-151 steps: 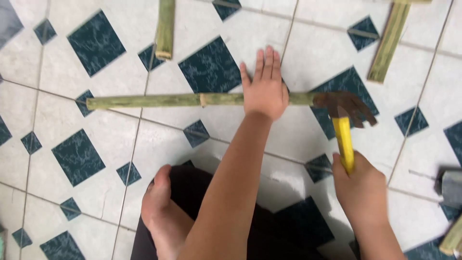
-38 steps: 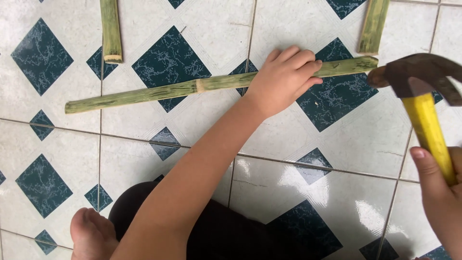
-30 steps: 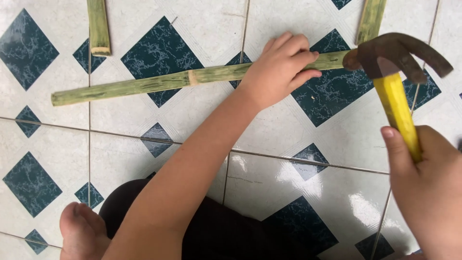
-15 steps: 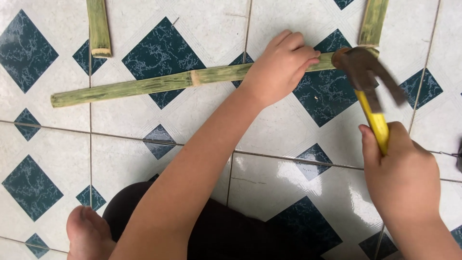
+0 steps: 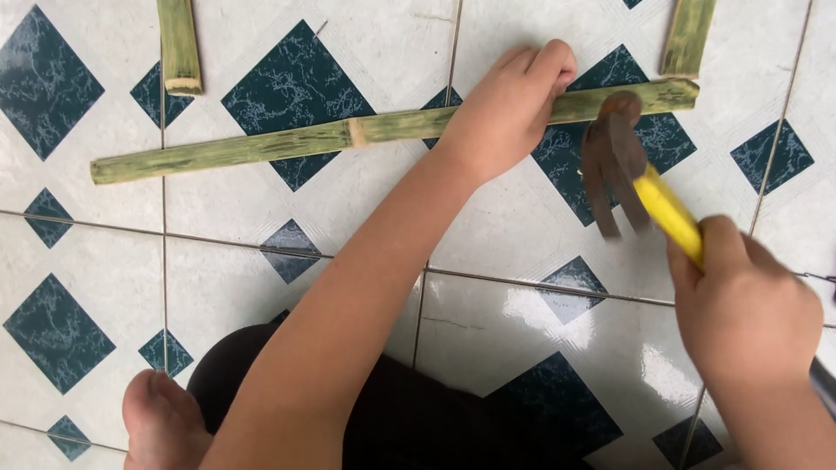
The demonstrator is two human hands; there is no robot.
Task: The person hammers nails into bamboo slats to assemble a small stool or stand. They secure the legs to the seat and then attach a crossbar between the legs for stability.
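The long green bamboo strip (image 5: 348,135) lies across the upper frame on the tiled floor (image 5: 104,261), pinned under the left hand (image 5: 509,109). The right hand (image 5: 744,313), lower right, is closed around the yellow-handled hammer (image 5: 640,187).

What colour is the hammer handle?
Yellow; the hammer handle shows in the head view, gripped by the right hand.
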